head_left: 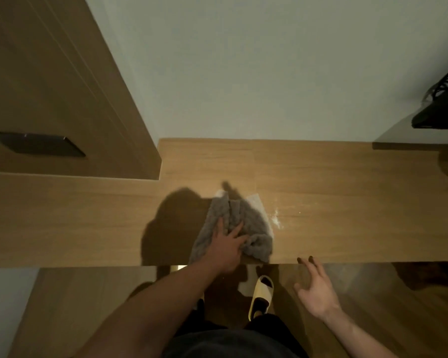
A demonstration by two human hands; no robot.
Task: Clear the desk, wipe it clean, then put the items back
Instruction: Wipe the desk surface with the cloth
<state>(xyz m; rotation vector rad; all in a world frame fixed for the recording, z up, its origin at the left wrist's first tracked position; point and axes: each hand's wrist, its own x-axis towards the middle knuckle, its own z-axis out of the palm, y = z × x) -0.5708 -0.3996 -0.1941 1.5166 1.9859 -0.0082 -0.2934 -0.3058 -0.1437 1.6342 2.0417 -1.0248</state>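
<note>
At the upper left of the frame a tall wooden cabinet (49, 81) stands against the wall, with a dark recessed handle (36, 146) low on its side. Its base meets the desk (347, 202), which runs as a long wooden band across the middle of the picture from the left edge to the right edge. The desk steps back beside the cabinet, so its top is deeper from centre to right than at the far left.

Left of centre, a dark shadow lies on the bare wood. Just right of it the left hand (226, 245) presses flat on a crumpled grey cloth (239, 228), fingers spread and nearly straight, not curled around it. The cloth reaches the desk's near edge, and a white sheet (258, 202) shows from under its far side. Just beside the cloth, to its right, white specks (276, 218) dot the wood.

Below the desk edge, 1 pale slipper (261, 295) rests on the wooden floor near lower centre.

Right of that, the right hand (316, 290) hangs in front of the desk, fingers relaxed and apart, holding nothing, its fingertips (311, 260) at the near edge.

From there to the right edge the desk top is plain wood. At the upper right a dark shelf (409, 140) carries a black device (440, 115) with cables.
</note>
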